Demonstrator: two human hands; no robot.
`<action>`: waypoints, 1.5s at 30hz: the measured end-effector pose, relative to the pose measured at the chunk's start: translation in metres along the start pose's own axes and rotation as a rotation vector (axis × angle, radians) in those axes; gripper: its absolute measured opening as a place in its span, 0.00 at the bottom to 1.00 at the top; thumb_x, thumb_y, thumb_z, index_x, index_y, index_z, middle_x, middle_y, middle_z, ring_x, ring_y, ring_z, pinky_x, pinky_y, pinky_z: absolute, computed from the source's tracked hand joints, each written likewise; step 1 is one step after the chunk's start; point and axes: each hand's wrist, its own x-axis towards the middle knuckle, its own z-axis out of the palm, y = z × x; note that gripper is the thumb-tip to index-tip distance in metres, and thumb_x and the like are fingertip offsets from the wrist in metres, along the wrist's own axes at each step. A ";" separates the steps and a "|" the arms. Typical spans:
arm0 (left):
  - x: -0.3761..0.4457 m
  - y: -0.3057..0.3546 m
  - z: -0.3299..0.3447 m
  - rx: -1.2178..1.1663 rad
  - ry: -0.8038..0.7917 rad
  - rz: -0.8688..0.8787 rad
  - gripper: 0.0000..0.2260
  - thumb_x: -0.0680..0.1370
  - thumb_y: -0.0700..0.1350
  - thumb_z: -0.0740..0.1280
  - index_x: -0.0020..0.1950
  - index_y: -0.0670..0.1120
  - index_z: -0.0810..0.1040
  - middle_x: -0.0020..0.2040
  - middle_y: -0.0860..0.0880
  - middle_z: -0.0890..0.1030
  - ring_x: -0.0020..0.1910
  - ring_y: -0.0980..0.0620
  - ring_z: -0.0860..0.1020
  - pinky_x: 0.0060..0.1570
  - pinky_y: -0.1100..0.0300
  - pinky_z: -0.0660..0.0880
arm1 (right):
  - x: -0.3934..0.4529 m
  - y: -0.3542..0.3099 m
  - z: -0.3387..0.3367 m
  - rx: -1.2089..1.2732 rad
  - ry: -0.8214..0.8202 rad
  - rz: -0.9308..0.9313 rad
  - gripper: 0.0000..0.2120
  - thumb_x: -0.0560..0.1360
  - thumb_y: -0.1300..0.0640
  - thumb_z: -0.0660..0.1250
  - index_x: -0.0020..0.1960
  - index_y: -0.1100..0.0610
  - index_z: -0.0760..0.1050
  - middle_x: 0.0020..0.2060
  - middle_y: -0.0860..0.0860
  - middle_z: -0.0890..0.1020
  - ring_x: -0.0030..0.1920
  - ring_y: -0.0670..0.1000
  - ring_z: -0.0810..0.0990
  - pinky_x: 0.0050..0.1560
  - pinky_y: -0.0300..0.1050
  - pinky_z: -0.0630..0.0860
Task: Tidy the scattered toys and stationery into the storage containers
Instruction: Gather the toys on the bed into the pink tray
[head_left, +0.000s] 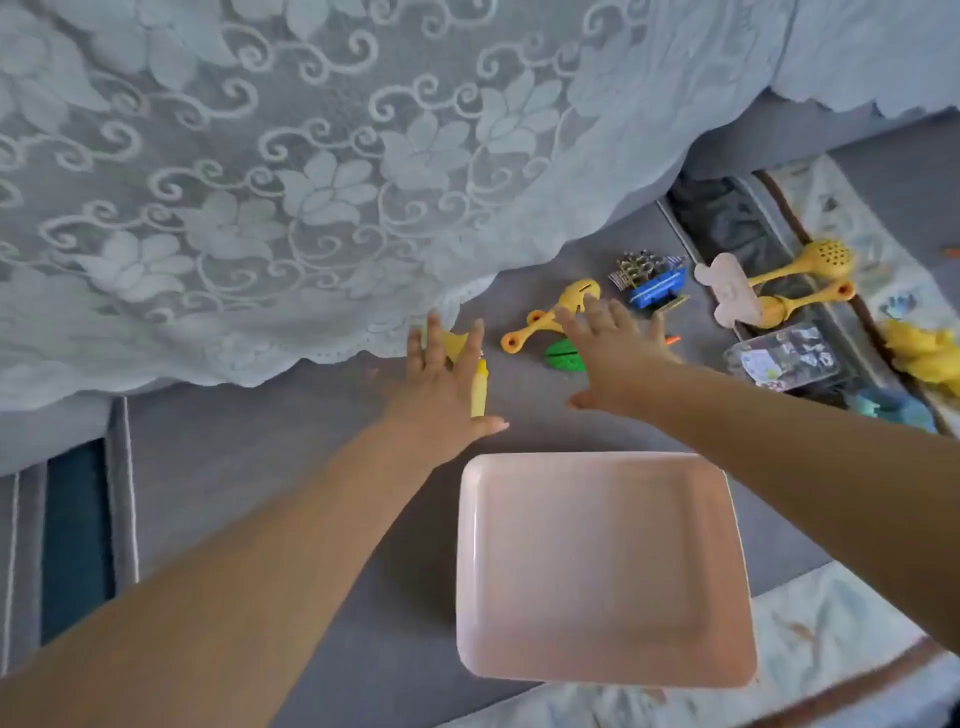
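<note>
A pink rectangular container (605, 670) sits on the grey floor in front of me, with nothing in it. Beyond it, my left hand (441, 382) hovers with fingers spread over a yellow marker (479, 391) and a yellow toy piece (453, 344) at the lace cloth's edge. My right hand (610, 349) is spread flat over a green toy piece (562, 356), its fingertips at a yellow toy spoon (550, 316). An orange tip (672, 341) pokes out past that hand. Neither hand grips anything.
A lace cloth (291, 171) hangs over the far left. To the right lie a blue toy boat (652, 280), a pink flat cutout (727, 291), two yellow toy ladles (810, 260), a clear plastic box (784, 356) and a yellow crumpled thing (924, 348). Patterned mats lie bottom right.
</note>
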 end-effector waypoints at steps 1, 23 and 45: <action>0.003 0.002 0.007 0.022 0.000 -0.011 0.47 0.74 0.63 0.66 0.77 0.57 0.33 0.77 0.41 0.32 0.77 0.38 0.38 0.67 0.28 0.52 | 0.003 0.000 0.004 -0.016 -0.009 0.001 0.52 0.70 0.41 0.72 0.78 0.47 0.38 0.78 0.55 0.42 0.78 0.60 0.45 0.71 0.72 0.51; -0.014 -0.002 0.034 -0.292 0.266 -0.048 0.14 0.76 0.43 0.68 0.60 0.49 0.72 0.62 0.42 0.67 0.53 0.41 0.73 0.44 0.56 0.67 | -0.020 -0.007 0.038 0.452 0.235 0.145 0.22 0.70 0.61 0.70 0.61 0.54 0.66 0.59 0.58 0.70 0.55 0.62 0.74 0.43 0.49 0.68; -0.053 0.000 0.034 -0.222 0.200 0.036 0.29 0.75 0.54 0.69 0.72 0.48 0.63 0.61 0.39 0.70 0.59 0.38 0.70 0.57 0.47 0.71 | -0.070 -0.035 0.042 0.771 0.294 0.278 0.19 0.72 0.61 0.64 0.62 0.57 0.66 0.60 0.57 0.71 0.51 0.61 0.77 0.52 0.54 0.74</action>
